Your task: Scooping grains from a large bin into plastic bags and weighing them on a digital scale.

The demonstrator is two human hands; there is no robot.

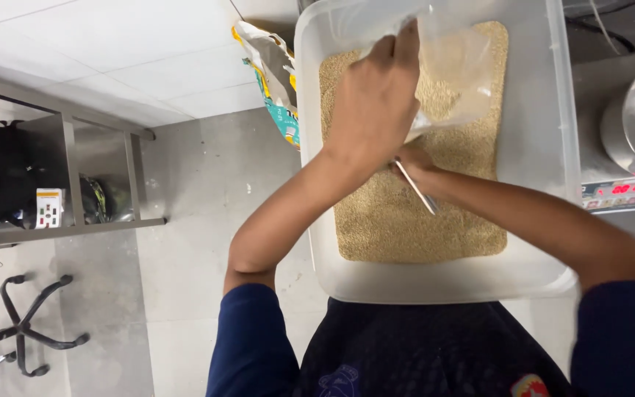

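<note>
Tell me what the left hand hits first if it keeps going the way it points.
Likely the clear bag that the left hand already grips; past it, the far wall of the tub. Depth is unclear.

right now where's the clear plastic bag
In the head view the clear plastic bag is at the top centre, held open by the left hand over the grain in the far end of the translucent tub.

A pale grey tiled floor (207, 176) spreads left of the hands. Far left stands a grey metal shelf unit (67, 176) holding dark bags; below it lies a black star-shaped chair base (27, 323).
</note>
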